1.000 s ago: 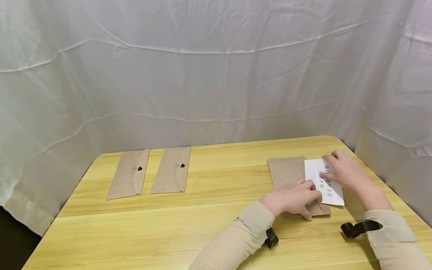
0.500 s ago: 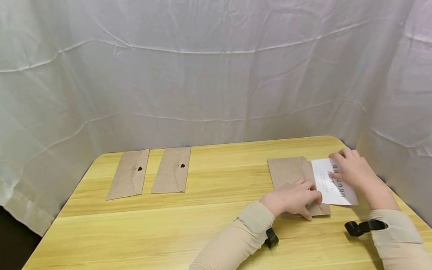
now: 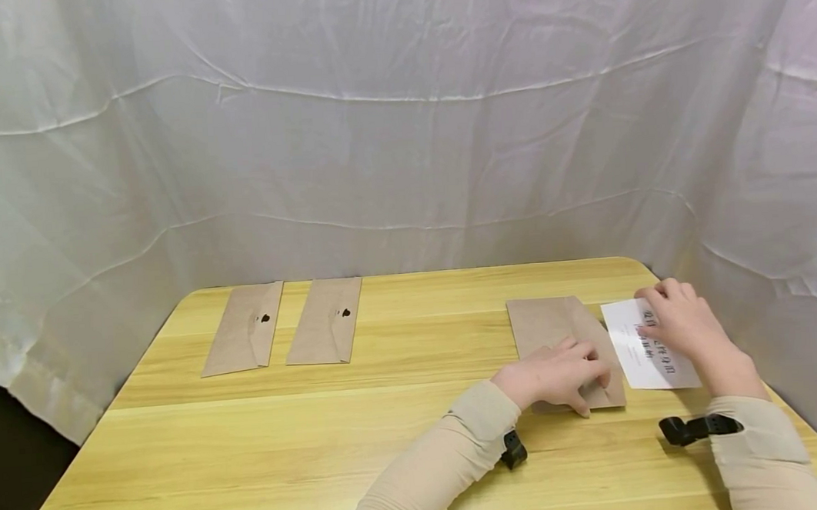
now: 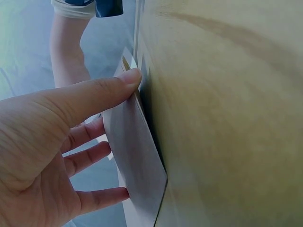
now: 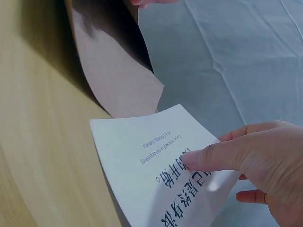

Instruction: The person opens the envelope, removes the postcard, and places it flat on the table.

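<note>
My right hand (image 3: 685, 321) pinches a white card (image 3: 635, 355) printed with dark characters. In the right wrist view the thumb lies on the printed face of the card (image 5: 137, 146), which bows slightly. Just left of it lies a brown paper envelope (image 3: 540, 321), its mouth standing apart in the right wrist view, with the card wholly outside. My left hand (image 3: 556, 374) holds this envelope near its front end. In the left wrist view the thumb is at the edge of the envelope (image 4: 137, 156) and the other fingertips touch its face.
Two more brown envelopes, one farther left (image 3: 242, 333) and one beside it (image 3: 322, 325), lie flat on the wooden table (image 3: 253, 463), each with a small black mark. A pale cloth curtain (image 3: 403, 155) hangs behind and along the sides.
My right hand has moved to the right with the card, drawing it away from the envelope's mouth. The left hand and the envelope have stayed in place.
</note>
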{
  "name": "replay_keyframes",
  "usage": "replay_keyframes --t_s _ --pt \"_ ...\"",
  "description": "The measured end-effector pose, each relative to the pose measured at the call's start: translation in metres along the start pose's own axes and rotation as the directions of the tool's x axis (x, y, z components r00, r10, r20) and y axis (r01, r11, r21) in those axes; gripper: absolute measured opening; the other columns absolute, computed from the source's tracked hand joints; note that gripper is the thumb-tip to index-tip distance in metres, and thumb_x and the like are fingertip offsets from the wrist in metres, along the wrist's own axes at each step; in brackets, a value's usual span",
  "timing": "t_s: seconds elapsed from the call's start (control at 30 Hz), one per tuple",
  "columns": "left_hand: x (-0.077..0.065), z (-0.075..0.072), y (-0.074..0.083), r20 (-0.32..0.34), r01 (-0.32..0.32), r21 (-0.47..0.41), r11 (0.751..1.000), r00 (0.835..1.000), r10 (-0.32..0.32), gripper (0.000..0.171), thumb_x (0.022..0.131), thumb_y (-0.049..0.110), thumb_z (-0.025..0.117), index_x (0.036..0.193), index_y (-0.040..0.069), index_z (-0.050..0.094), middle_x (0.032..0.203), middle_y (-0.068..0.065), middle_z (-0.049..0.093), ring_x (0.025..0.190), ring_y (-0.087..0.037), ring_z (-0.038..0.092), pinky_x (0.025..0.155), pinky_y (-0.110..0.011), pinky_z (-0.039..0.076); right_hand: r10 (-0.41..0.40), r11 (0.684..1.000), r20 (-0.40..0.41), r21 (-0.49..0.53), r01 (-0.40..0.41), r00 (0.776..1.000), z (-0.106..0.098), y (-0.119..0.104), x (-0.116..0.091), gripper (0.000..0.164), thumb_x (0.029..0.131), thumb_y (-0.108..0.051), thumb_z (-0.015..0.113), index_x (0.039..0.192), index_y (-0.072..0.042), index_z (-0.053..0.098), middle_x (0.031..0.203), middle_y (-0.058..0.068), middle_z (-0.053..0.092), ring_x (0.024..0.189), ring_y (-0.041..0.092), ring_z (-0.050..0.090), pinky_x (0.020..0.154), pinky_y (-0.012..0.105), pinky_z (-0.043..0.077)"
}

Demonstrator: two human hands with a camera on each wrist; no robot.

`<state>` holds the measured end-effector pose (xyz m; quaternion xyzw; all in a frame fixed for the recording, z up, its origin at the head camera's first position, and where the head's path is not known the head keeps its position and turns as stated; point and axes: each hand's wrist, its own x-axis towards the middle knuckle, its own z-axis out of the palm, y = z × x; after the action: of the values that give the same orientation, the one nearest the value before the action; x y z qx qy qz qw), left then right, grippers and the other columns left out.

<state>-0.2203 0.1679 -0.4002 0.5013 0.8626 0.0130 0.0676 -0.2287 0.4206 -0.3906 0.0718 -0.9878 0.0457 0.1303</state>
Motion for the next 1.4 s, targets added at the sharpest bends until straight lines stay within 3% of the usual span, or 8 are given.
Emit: replay_keyframes --t_s 0.63,1.07,1.4 --pt "-0.001 0.001 -0.001 -0.016 -0.012 -0.001 1.000 1.000 0.012 0.043 0.080 0.050 0.073 0.117 0.039 0.053 0.114 0.019 0.039 0.104 -0.001 0.035 0.081 -0.011 0.035 0.044 0.999 -0.007 0.001 -0.044 0.999 0.011 0.017 -0.008 0.051 0.080 -0.012 0.075 0.123 0.003 0.052 0.117 0.033 0.041 0.104 0.050 0.035 0.082 0.065 0.035" --pt "-0.003 0.001 -0.001 -0.013 -0.032 -0.016 0.999 0.999 0.032 0.042 0.082 0.047 0.073 0.119 0.035 0.054 0.116 0.017 0.041 0.108 -0.002 0.036 0.087 -0.009 0.032 0.091 0.994 0.081 0.059 -0.096 0.993 0.021 0.020 -0.009 0.057 0.085 -0.014 0.071 0.131 0.009 0.047 0.125 0.037 0.036 0.112 0.055 0.030 0.088 0.072 0.032" --pt "-0.004 0.000 0.000 0.001 -0.031 -0.014 0.999 1.000 0.031 0.042 0.083 0.046 0.073 0.119 0.035 0.055 0.115 0.015 0.043 0.107 -0.003 0.036 0.085 -0.009 0.033 0.080 0.991 0.163 0.090 -0.096 0.983 0.024 0.024 -0.008 0.055 0.088 -0.013 0.066 0.135 0.004 0.045 0.131 0.037 0.033 0.118 0.058 0.028 0.090 0.076 0.029"
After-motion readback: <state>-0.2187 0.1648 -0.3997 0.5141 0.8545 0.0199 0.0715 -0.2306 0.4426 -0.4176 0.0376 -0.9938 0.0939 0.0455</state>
